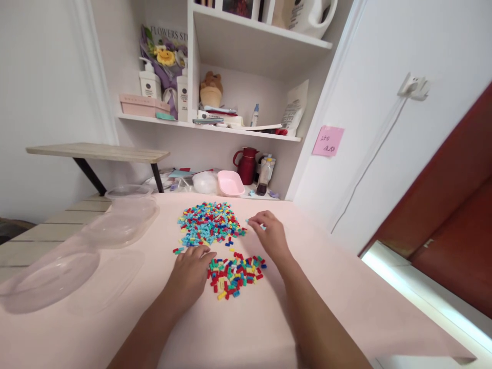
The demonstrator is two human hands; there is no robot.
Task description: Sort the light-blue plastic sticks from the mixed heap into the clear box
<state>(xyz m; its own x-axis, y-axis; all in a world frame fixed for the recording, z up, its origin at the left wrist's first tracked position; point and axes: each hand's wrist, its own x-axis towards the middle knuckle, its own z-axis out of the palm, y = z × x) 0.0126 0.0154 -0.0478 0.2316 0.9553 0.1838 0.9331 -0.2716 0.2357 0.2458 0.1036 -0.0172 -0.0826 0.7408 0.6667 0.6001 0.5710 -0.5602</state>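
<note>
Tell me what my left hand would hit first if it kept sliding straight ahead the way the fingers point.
The left hand points up and slightly right across the table. It would probably meet the larger heap of small coloured bricks first, passing a few loose strays; the nearer smaller heap lies to its right.

Bare tabletop [326, 287] lies open to the right of both brick piles. The left flank is obstructed by clear plastic containers [115, 225]. Behind the far pile [207, 225], a pink tray [229, 183], red jug [246, 165] and shelf clutter block passage.
</note>
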